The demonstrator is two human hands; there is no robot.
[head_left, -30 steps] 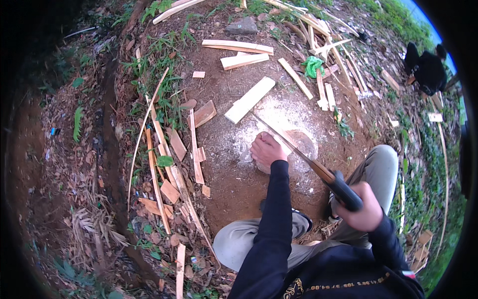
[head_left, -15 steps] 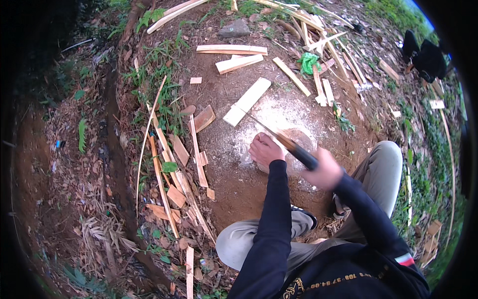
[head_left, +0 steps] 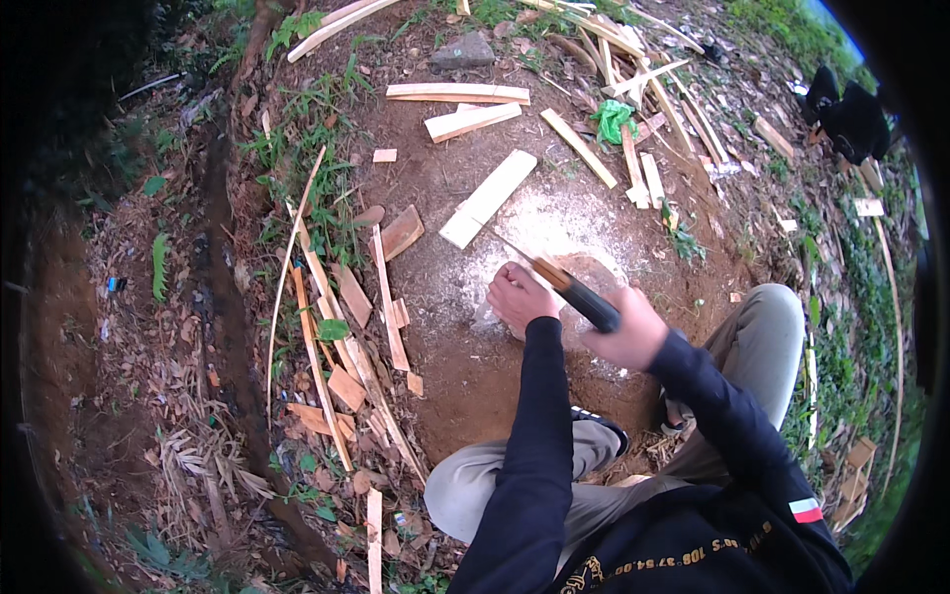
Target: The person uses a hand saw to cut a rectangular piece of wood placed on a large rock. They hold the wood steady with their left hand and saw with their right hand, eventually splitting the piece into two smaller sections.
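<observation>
My right hand (head_left: 627, 331) is closed round the black end of a long, thin-bladed tool (head_left: 579, 295), which has an orange-brown stretch ahead of the black part. Its narrow blade points up and left, past my left hand; edge and exact kind cannot be made out. My left hand (head_left: 522, 297) has its fingers curled, resting at the left side of a round brown stump or block (head_left: 592, 272). Whatever lies under those fingers is hidden. Just beyond the blade's tip, a pale flat board (head_left: 492, 198) lies slanting on the ground.
Pale dust (head_left: 539, 223) covers the soil round the stump. Long wooden strips (head_left: 322, 371) and offcuts lie left; boards (head_left: 458, 94) lie ahead. A wood pile (head_left: 633, 69) and green plastic bag (head_left: 613, 121) are at the far right. My bent knees flank the work spot.
My right hand and the tool have shifted slightly up and left, and the hand is less blurred. My left hand stays at the stump.
</observation>
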